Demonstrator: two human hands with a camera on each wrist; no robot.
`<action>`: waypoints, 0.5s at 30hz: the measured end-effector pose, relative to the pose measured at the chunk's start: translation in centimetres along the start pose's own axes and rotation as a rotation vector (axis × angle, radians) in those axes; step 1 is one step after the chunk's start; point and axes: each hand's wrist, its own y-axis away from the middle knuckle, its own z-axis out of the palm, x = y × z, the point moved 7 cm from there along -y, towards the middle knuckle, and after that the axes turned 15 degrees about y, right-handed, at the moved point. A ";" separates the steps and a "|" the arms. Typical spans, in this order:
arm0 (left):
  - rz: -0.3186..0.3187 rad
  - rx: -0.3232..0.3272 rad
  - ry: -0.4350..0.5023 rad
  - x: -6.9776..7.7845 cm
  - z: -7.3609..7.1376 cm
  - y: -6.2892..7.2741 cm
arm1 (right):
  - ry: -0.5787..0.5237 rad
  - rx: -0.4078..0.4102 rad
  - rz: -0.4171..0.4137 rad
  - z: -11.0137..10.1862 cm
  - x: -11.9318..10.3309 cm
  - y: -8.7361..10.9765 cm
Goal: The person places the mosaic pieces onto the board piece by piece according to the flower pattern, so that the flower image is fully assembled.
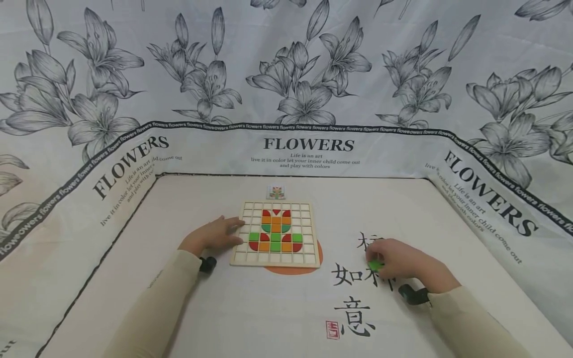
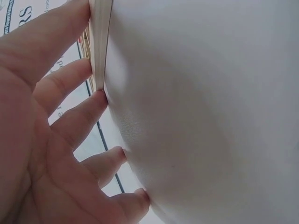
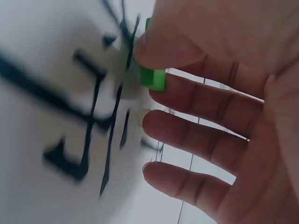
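Observation:
A wooden grid board [image 1: 239, 258] lies on the table. Its cells hold a figure of red, orange and green tiles [image 1: 275, 228]. My left hand [image 1: 216, 233] rests at the board's left edge, fingers spread. In the left wrist view its thumb and fingertips touch the board's side [image 2: 99, 44] and the cloth, not curled round anything. Right of the board, my right hand [image 1: 398, 259] pinches a green tile [image 1: 375, 266] between thumb and fingers, low over the printed characters. The right wrist view shows the green tile [image 3: 153, 79] partly hidden behind the thumb; the other fingers extend loosely.
Behind the board stands a small pattern card [image 1: 276, 192] with a similar figure. An orange printed circle [image 1: 295, 270] shows beneath the board's lower right corner. Black characters [image 1: 355, 318] mark the white cloth. Flower-printed curtains [image 1: 309, 149] enclose the back and sides.

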 end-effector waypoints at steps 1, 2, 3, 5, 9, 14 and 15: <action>-0.001 -0.001 -0.001 0.0 0.0 0.0 | -0.002 0.005 -0.008 -0.1 -0.3 -0.1; -0.002 -0.001 -0.003 0.0 0.0 -0.1 | -0.006 0.008 -0.011 -0.2 -0.7 -0.3; -0.002 -0.002 -0.005 0.0 0.0 -0.1 | -0.012 0.010 -0.014 -0.2 -1.1 -0.4; 0.000 -0.004 -0.008 -0.1 0.0 -0.2 | -0.020 0.009 -0.020 -0.2 -2.0 -0.7; 0.005 -0.006 -0.008 -0.1 0.1 -0.3 | -0.016 0.007 -0.042 -0.3 -4.1 -1.5; -0.003 -0.003 0.004 0.0 0.0 -0.2 | -0.002 0.024 -0.081 -1.1 -6.5 -2.7; -0.005 -0.003 0.005 0.0 0.0 -0.2 | -0.001 0.029 -0.094 -1.4 -7.0 -2.9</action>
